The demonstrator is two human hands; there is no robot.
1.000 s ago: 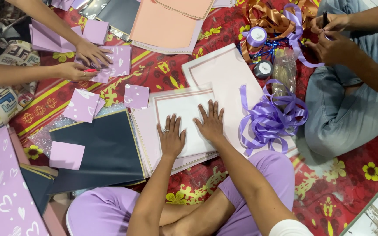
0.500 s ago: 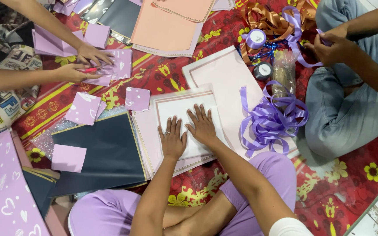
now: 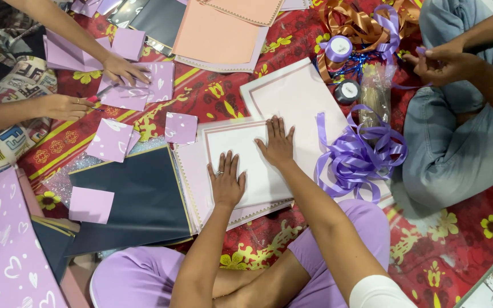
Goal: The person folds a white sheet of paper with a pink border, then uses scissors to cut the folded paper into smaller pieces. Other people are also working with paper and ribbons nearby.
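This looks like a room in a home where people sit on the floor and make paper crafts together. A red cloth with yellow flowers (image 3: 457, 251) covers the floor. Sheets of paper lie all over it: a white card (image 3: 252, 165) in the middle, a dark sheet (image 3: 138, 199) to its left, a peach sheet (image 3: 218, 34) far off, and small purple squares (image 3: 109, 140) on the left. Purple ribbon (image 3: 355, 157) is piled on the right, with ribbon rolls (image 3: 338, 48) beyond it. Other people sit at the left and right edges, cross-legged, busy with paper and ribbon.
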